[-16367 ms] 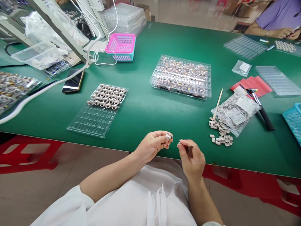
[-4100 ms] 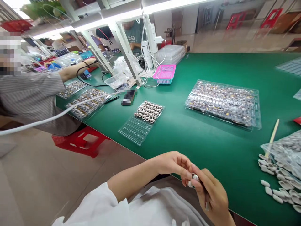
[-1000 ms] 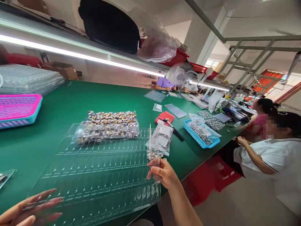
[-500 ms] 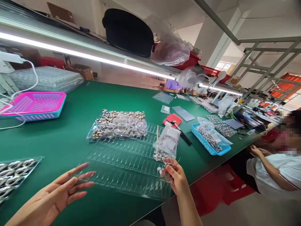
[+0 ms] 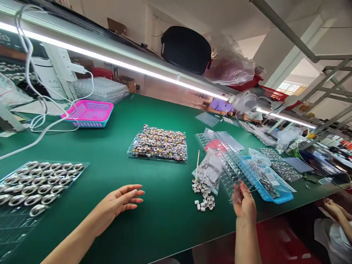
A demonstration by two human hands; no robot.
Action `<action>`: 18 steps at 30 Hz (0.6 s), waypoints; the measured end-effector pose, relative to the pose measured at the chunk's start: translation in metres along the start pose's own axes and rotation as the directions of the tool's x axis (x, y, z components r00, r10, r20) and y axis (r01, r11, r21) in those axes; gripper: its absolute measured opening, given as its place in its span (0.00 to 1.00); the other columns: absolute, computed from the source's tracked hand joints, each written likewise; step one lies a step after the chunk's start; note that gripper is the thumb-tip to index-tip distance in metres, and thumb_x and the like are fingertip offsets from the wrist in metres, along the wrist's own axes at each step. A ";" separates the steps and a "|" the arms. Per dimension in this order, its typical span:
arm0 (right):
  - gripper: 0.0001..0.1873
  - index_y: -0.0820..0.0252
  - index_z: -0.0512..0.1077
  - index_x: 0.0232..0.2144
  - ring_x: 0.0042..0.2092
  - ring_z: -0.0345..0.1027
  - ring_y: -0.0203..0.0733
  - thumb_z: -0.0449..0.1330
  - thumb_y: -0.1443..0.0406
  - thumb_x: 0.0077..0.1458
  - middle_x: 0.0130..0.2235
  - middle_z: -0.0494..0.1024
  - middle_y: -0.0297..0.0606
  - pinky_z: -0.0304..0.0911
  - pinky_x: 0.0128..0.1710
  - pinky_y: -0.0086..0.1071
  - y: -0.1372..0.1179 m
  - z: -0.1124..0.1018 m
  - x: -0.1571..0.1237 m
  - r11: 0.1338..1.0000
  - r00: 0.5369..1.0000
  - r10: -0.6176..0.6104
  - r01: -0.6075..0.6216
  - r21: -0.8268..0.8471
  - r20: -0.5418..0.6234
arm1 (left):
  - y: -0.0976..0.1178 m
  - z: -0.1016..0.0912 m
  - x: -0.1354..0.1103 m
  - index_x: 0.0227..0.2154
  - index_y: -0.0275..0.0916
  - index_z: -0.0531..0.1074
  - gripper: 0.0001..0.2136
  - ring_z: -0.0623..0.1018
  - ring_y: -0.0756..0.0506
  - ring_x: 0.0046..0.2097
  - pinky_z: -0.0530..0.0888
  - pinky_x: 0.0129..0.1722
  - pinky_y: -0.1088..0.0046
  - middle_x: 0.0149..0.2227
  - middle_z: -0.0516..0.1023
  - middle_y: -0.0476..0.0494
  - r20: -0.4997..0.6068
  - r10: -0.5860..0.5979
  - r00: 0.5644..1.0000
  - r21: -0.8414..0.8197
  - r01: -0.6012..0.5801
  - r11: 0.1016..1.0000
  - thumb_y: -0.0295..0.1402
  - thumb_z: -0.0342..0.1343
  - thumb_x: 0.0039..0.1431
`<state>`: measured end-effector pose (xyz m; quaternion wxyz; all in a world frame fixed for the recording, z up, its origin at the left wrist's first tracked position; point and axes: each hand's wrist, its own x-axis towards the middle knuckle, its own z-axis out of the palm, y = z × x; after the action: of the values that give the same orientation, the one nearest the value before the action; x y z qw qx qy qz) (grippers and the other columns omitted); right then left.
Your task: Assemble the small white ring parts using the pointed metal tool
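My right hand [image 5: 244, 200] pinches the near edge of a clear plastic tray [image 5: 227, 156], which is tilted over the right side of the table. Through the tray show a red piece, part of a bag and the blue basket. My left hand [image 5: 121, 203] hovers over the green tabletop [image 5: 154, 231], fingers spread and holding nothing. Beyond it lies a clear tray filled with small ring-like parts with yellow bits [image 5: 159, 143]. Small white pieces [image 5: 203, 200] lie loose beside my right hand, below a bag of small parts [image 5: 210, 170] and a thin wooden stick [image 5: 197, 165].
At the left sits a tray of silver rings [image 5: 44, 179]. Behind it are a pink basket [image 5: 89, 110] and white cables [image 5: 41, 106]. A blue basket [image 5: 277, 198] holds bagged parts on the right. Another person's hands [image 5: 334, 209] show at the table's right edge.
The clear tray in my right hand has swung right, off the tray of ring-like parts and away from my left hand. My view has turned left.
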<state>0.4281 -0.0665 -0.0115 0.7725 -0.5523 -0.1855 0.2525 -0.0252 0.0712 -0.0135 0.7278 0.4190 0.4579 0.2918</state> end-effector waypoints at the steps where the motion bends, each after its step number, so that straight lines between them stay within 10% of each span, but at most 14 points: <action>1: 0.26 0.60 0.73 0.40 0.15 0.49 0.21 0.73 0.53 0.42 0.28 0.81 0.34 0.48 0.14 0.21 0.003 -0.002 0.007 1.000 1.000 0.010 -0.010 0.014 -0.013 | -0.001 0.002 0.000 0.45 0.38 0.78 0.27 0.83 0.37 0.44 0.81 0.41 0.66 0.47 0.83 0.34 0.008 -0.005 1.000 0.009 0.005 1.000 0.51 0.69 0.46; 18: 0.18 0.54 0.64 0.23 0.14 0.51 0.29 0.66 0.53 0.50 0.23 0.73 0.37 0.46 0.08 0.23 0.021 -0.040 0.036 0.975 0.974 0.212 -0.216 -0.045 -0.074 | -0.007 0.007 -0.001 0.42 0.36 0.75 0.20 0.82 0.44 0.38 0.76 0.37 0.72 0.41 0.81 0.38 0.075 0.012 0.997 -0.032 -0.009 0.999 0.44 0.67 0.51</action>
<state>0.4755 -0.0698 -0.0440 0.7320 -0.5975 -0.1049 0.3101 -0.0192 0.0645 -0.0178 0.7496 0.4205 0.4231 0.2869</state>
